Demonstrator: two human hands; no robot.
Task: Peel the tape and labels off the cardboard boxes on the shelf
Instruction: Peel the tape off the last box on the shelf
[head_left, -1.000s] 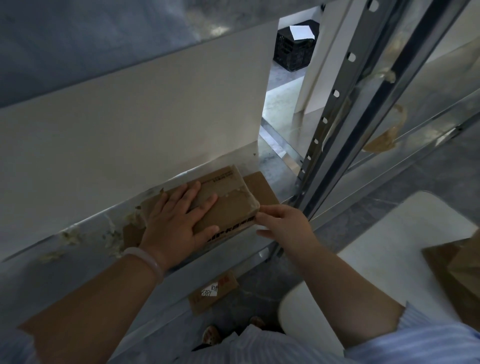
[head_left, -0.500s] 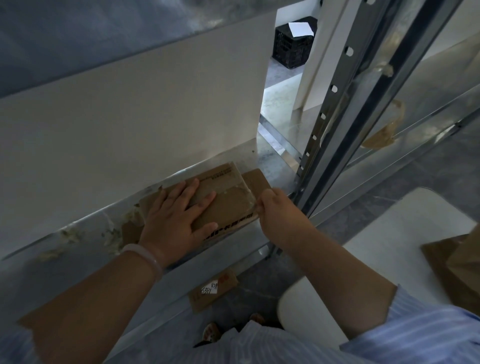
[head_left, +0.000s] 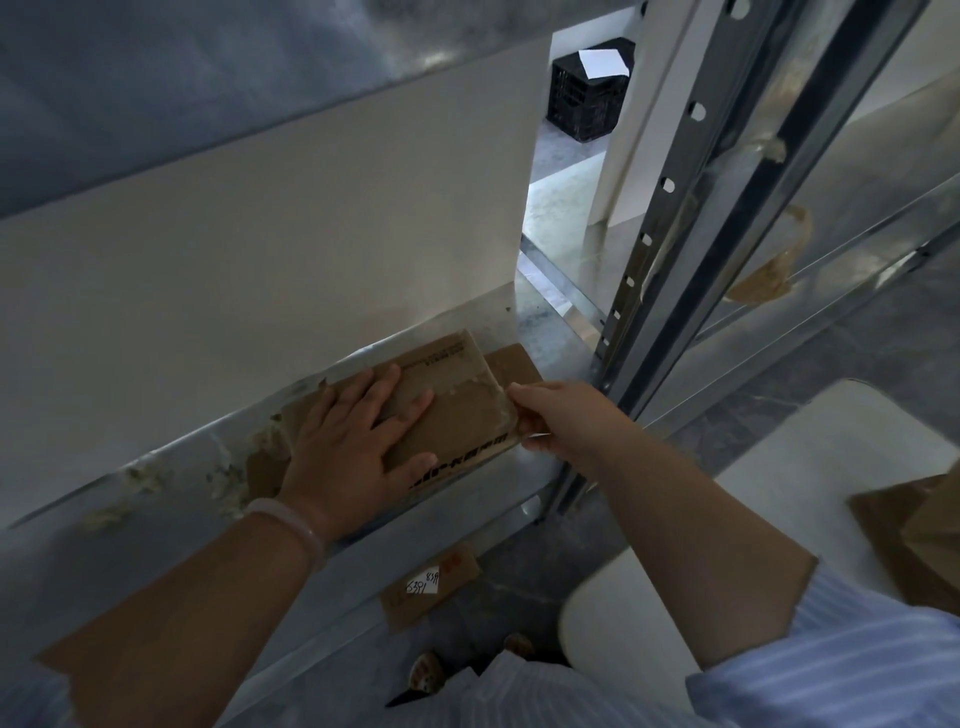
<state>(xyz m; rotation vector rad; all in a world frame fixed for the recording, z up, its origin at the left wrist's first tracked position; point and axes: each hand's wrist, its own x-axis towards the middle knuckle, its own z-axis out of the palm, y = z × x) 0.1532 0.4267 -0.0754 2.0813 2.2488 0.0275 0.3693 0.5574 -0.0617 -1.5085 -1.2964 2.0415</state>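
From the head camera I see a flattened cardboard box (head_left: 457, 410) lying on the metal shelf (head_left: 171, 499), close against the pale back panel (head_left: 260, 249). My left hand (head_left: 353, 447) lies flat on the box's left half, fingers (head_left: 384, 382) spread wide and gripping nothing, just pressing down. A pale bracelet (head_left: 291, 525) circles that wrist. My right hand (head_left: 561, 418) is at the box's right end, its fingers pinched together on the edge of the clear tape (head_left: 493, 389) there; the tape looks whitish and ragged along the box top. A second piece of cardboard (head_left: 511, 361) pokes out from under the box on the right. Peeled tape scraps (head_left: 228, 478) lie on the shelf to the left of my hand. On the floor below lies a cardboard piece with a white label (head_left: 423, 582). The perforated shelf upright (head_left: 660, 208) stands just right of the box, and a black crate (head_left: 587, 98) sits far behind.
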